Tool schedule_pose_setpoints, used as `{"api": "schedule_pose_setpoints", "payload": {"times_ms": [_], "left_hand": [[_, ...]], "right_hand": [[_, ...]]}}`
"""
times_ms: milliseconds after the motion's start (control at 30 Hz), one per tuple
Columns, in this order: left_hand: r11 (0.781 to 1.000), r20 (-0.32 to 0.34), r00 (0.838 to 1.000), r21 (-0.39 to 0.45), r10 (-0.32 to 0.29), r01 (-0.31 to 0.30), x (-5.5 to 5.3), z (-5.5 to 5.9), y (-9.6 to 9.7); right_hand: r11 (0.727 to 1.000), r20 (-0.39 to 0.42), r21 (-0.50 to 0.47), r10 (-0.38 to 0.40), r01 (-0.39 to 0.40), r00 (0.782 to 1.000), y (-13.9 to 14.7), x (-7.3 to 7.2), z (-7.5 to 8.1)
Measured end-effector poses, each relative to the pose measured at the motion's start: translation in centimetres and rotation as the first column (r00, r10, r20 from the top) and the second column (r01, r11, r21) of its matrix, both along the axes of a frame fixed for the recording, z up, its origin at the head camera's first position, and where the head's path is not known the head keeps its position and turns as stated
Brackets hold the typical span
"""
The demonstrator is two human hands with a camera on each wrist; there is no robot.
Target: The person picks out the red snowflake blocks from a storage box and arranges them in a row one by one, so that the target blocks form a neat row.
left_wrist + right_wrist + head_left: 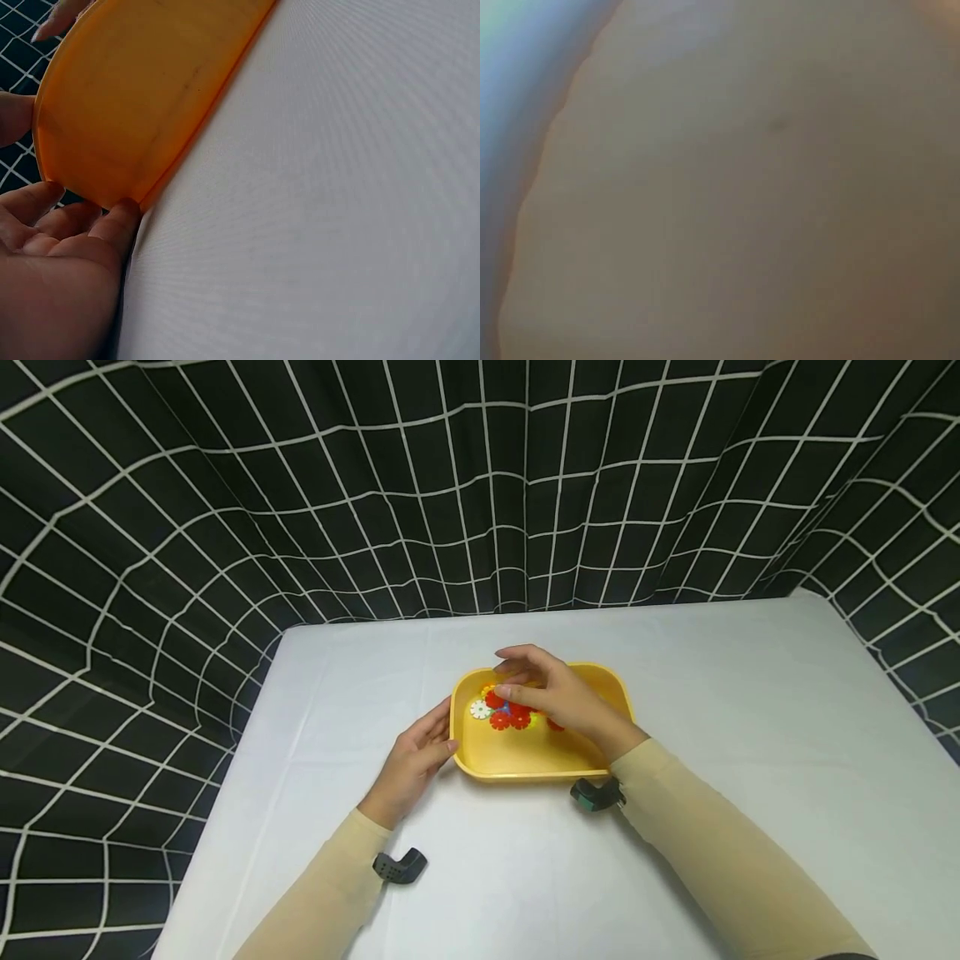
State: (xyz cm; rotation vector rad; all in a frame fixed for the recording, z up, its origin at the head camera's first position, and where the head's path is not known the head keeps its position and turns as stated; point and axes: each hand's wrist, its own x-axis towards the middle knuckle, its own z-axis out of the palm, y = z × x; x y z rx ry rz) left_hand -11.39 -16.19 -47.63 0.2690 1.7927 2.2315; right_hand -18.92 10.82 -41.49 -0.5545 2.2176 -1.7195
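Note:
A yellow tray [480, 753] sits on the white table. My left hand [411, 768] holds its left end, thumb at the rim and fingers along the outer wall. In the left wrist view, curled fingertips [120, 217] press against the orange-looking tray [135, 97]. Over the tray, my right hand [558, 693] hovers with thumb and index finger apart, and no piece shows between them. Below it lie several small notched discs, including a white disc [481, 709] and a red disc [500, 720], with yellow and blue ones partly hidden by the hand. The right wrist view is a blurred close-up.
The white tablecloth [337, 693] spreads around the tray on all sides. A black curtain with a white grid [420, 527] stands behind and beside the table. Dark devices sit at both wrists, one [401, 866] on the left and another [597, 795] on the right.

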Motion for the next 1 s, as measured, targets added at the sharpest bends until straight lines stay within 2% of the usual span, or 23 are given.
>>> {"api": "schedule_pose_setpoints", "payload": {"times_ms": [200, 467, 767, 1000], "left_hand": [[1.000, 0.011, 1.000, -0.014, 0.000, 0.000, 0.0, 0.0, -0.1], [1.000, 0.008, 1.000, -0.019, 0.008, -0.008, 0.0, 0.1, 0.0], [1.000, 0.000, 1.000, 0.005, 0.002, -0.002, 0.0, 0.2, -0.1], [1.000, -0.004, 1.000, -0.017, 0.002, -0.002, 0.1, 0.4, 0.0]], "right_hand": [[0.997, 0.020, 0.065, 0.031, -0.032, 0.999, -0.1, -0.3, -0.9], [0.986, 0.050, 0.146, 0.074, -0.081, 0.996, -0.5, -0.4, -1.1], [0.969, 0.006, 0.221, 0.114, -0.113, 0.993, -0.9, -0.6, -1.9], [0.956, -0.052, 0.262, 0.149, -0.131, 0.987, -1.3, -0.6, -2.5]]}}
